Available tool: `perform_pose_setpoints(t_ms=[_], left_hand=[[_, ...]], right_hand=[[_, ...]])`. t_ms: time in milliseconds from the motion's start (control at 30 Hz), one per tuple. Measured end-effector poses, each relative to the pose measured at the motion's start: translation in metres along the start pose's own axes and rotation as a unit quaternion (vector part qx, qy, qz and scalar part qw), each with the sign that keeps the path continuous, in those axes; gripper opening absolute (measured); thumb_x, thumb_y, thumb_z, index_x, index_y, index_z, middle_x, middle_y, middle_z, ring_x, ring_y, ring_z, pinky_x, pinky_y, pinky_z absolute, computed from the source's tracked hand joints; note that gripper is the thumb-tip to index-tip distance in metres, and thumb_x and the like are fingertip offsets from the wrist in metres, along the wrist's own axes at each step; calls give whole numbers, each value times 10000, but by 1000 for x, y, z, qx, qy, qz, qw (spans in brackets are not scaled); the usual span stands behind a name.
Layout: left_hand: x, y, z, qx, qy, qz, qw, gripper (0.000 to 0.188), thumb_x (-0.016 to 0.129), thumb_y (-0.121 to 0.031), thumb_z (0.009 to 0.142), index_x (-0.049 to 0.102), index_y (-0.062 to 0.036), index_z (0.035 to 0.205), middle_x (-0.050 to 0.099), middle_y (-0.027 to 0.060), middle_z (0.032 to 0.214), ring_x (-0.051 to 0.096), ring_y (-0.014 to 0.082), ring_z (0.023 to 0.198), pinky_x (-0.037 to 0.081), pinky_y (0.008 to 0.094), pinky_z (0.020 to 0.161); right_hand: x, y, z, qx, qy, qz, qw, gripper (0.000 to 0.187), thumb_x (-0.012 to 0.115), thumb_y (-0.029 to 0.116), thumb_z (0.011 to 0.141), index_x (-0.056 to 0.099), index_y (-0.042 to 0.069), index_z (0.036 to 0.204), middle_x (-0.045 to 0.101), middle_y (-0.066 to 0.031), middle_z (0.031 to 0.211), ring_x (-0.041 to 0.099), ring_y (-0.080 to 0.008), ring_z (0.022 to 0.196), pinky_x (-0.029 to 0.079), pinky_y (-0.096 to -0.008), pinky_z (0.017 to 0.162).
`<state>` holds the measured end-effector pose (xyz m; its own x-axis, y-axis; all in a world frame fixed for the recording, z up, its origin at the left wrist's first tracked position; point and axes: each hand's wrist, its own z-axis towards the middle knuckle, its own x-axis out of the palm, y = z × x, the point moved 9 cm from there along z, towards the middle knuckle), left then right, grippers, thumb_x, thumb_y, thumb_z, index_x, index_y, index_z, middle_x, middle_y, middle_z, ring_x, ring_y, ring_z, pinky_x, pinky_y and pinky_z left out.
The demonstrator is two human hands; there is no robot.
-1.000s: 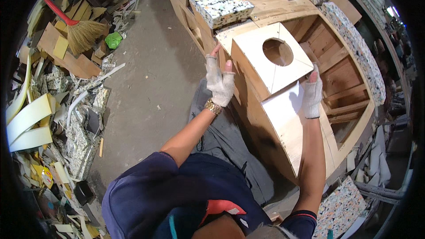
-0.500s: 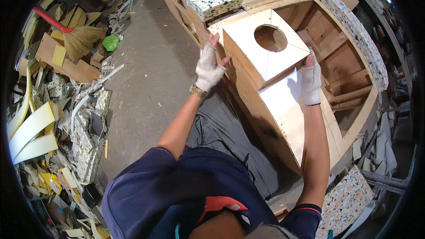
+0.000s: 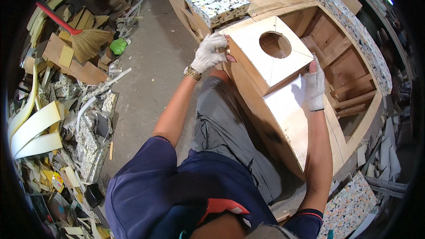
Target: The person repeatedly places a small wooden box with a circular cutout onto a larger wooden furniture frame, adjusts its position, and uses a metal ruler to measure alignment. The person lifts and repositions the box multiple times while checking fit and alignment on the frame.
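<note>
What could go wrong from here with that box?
The wooden box sits right beside the open compartment, so a hard push to the right could tip or drop it in.

Fingertips on the left hand and the thumb of the right hand are bare at the box's edges; splinters or a pinch seem possible if it shifts.

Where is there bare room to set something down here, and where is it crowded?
Most room: the floor between the scrap heap and the left forearm, small scraps aside. A smaller patch: the top of the wooden frame, between the white-topped box and the right forearm. Crowded: the heap itself, and the frame's far end, where speckled foam blocks sit.
</note>
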<state>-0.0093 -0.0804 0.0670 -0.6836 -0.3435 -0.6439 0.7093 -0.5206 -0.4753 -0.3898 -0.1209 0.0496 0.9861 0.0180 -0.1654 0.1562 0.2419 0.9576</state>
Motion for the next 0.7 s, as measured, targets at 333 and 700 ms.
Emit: perform_pose_setpoints(t_ms=[333,700], left_hand=[[9,9,4,0,72,44,996,682,975,-508,590,807,-85,1098,733,58,1145,624,302,1174,449,545,1123],[11,17,-6,-50,81,-26,995,387,970,-281,666,836,-56,950,722,112,1283,568,310,1318,457,475,1139]], right_hand=[[0,-21,0,49,33,51,997,696,597,637,1061,632,32,1402,705,-55,1261,643,-181,1122,534,-334,934],[6,-4,-2,8,45,9,999,543,572,527,1112,671,-4,1156,671,-43,990,591,-145,904,501,-305,806]])
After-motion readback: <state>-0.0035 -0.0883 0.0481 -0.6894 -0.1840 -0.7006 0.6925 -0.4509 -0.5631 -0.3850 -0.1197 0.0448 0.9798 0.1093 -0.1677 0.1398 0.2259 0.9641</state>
